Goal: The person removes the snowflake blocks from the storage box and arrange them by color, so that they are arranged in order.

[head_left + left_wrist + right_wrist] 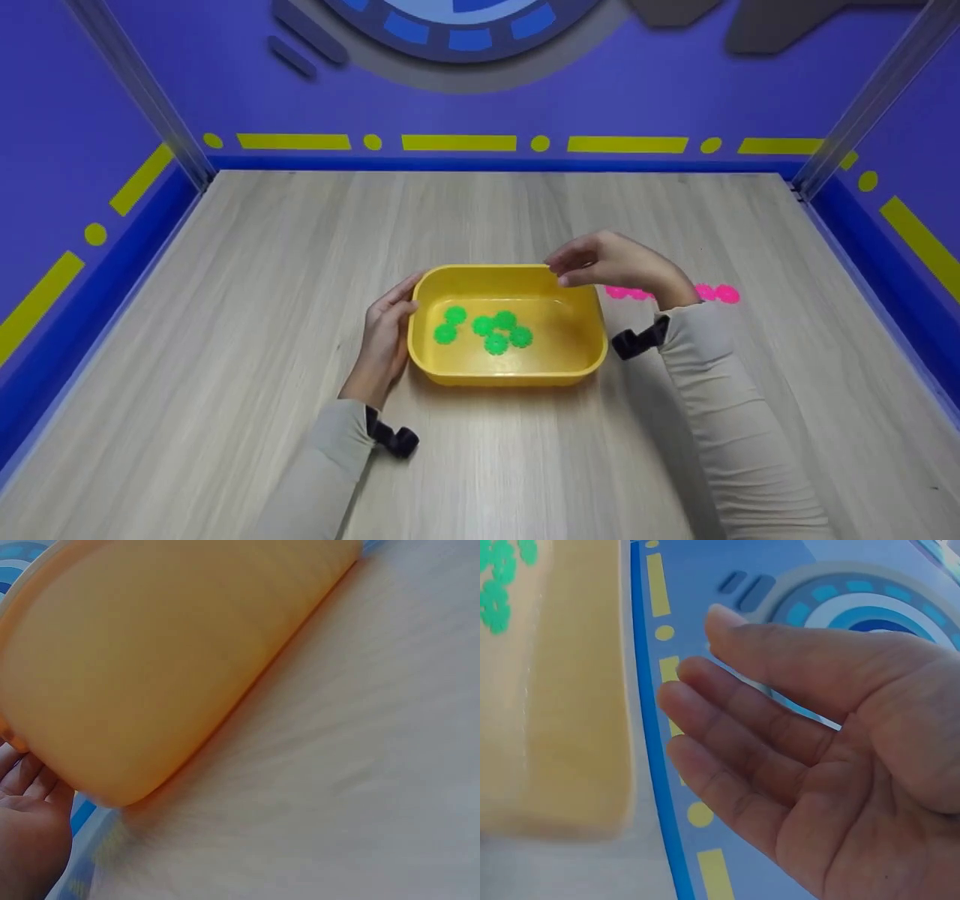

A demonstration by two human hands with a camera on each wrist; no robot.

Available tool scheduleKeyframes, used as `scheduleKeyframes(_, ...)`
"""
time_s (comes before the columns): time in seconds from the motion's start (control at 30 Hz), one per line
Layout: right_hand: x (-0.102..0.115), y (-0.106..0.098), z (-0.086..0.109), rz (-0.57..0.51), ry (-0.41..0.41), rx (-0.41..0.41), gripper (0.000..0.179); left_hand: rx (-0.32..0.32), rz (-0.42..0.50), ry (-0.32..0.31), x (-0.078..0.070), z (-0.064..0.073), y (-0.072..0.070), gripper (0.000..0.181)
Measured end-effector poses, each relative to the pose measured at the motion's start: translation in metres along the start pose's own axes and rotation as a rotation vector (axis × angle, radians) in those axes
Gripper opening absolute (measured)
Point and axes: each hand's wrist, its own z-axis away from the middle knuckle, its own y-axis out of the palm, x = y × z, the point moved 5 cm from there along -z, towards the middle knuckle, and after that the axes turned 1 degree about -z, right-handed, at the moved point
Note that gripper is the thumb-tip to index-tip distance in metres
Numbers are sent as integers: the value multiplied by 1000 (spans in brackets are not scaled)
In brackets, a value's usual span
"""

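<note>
Left hand (382, 337) is on the yellow tray (559, 341) at nine o'clock, gripping that end, thumb at the rim, fingers spread along the outer wall. Over at one o'clock the right hand (624, 262) hovers by the far rim, fingers loosely bent, a modest gap to the thumb, nothing in it! Six green pieces (496, 343) lie inside, toward nine o'clock, leaving bare tray floor toward three. Outside, between two and three, a row of pink pieces (726, 293) runs partly behind the right wrist. Wooden table (225, 337) stretches wide at nine, reaching the blue wall (285, 109) at twelve.
</note>
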Motion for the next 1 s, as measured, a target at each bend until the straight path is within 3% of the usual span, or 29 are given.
scheduleKeyframes(0.4, 8, 34, -28, -10, -75, 143, 37, -4, 2, 3, 0, -1, 0, 53)
scheduleKeyframes(1.0, -5, 67, -50, 98, 12, 292, 25, -6, -13, 7, 0, -1, 0, 53)
